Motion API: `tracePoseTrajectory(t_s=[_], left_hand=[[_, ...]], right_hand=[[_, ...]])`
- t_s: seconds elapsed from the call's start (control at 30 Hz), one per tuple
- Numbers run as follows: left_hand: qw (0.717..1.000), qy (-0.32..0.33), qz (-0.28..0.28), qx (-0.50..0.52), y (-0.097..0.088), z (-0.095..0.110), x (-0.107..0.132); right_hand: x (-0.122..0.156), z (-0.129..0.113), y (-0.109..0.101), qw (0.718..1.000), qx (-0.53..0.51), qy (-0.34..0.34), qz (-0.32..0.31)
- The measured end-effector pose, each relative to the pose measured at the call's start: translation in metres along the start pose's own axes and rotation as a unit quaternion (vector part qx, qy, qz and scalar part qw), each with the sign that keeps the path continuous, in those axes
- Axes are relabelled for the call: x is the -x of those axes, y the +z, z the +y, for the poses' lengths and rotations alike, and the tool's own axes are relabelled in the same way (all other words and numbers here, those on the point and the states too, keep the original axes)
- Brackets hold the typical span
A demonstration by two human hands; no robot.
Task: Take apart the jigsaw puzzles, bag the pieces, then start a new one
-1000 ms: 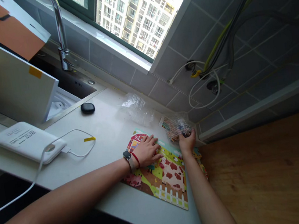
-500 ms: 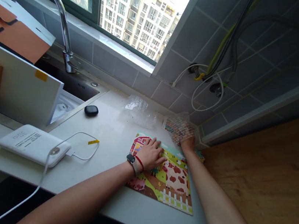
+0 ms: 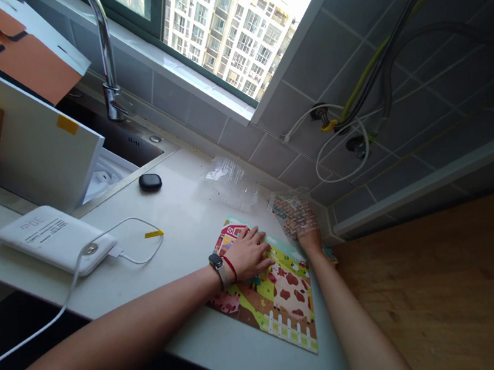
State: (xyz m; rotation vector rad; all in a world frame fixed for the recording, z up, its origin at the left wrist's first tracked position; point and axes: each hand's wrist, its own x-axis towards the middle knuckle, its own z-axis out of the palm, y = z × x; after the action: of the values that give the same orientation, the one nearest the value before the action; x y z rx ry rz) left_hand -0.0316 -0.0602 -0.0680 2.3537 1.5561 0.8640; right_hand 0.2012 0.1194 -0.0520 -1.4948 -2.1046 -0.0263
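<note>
My left hand (image 3: 248,253) lies palm down with its fingers spread on a colourful farm puzzle board (image 3: 290,295). The board shows a spotted cow, a pig, a red barn and a white fence, and rests flat on the counter. My right hand (image 3: 302,223) is at the board's far right corner, inside or beneath clear bubble wrap (image 3: 290,206). The wrap blurs its fingers, so their grip does not show. Beside my right wrist, the corner of another colourful piece (image 3: 331,254) shows at the counter edge.
Crumpled clear plastic (image 3: 230,181) lies by the tiled wall. On the left of the counter (image 3: 176,238) are a black case (image 3: 150,182) and a white power bank (image 3: 55,239) with a cable. Open boxes (image 3: 37,129) stand over the sink near the faucet (image 3: 109,76).
My right hand and the bubble wrap have shifted very slightly, and the wrap sits a little flatter. My left hand and the puzzle board keep their place.
</note>
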Motion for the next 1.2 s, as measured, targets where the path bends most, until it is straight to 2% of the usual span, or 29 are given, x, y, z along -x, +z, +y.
tracePoseTrajectory(t_s=[0.17, 0.33, 0.43, 0.5, 0.6, 0.73, 0.97, 1.2], left_hand=[[1.000, 0.001, 0.000, -0.005, -0.001, 0.001, 0.000], [1.000, 0.001, 0.001, -0.019, 0.002, 0.000, 0.000], [1.000, 0.006, -0.002, -0.022, 0.004, -0.001, 0.002], [1.000, 0.010, -0.010, -0.027, 0.006, -0.002, 0.003], [0.999, 0.012, -0.027, -0.040, 0.008, -0.002, 0.004], [0.998, 0.011, -0.033, -0.055, 0.011, 0.000, 0.005], [0.997, -0.020, -0.019, -0.067, 0.015, 0.005, 0.007], [0.996, -0.032, -0.027, -0.083, 0.006, 0.003, 0.025]], right_hand=[[0.037, -0.002, -0.003, 0.999, -0.024, 0.032, 0.001], [0.102, -0.021, -0.018, 0.999, -0.031, 0.040, 0.004], [0.138, -0.041, -0.028, 0.994, 0.015, 0.033, -0.103], [0.151, -0.055, -0.034, 0.982, 0.057, 0.036, -0.175], [0.155, -0.072, -0.043, 0.967, 0.104, 0.050, -0.229], [0.151, -0.089, -0.051, 0.952, 0.140, 0.069, -0.263], [0.159, -0.110, -0.054, 0.949, 0.131, 0.088, -0.272], [0.177, -0.117, -0.065, 0.953, 0.099, 0.069, -0.278]])
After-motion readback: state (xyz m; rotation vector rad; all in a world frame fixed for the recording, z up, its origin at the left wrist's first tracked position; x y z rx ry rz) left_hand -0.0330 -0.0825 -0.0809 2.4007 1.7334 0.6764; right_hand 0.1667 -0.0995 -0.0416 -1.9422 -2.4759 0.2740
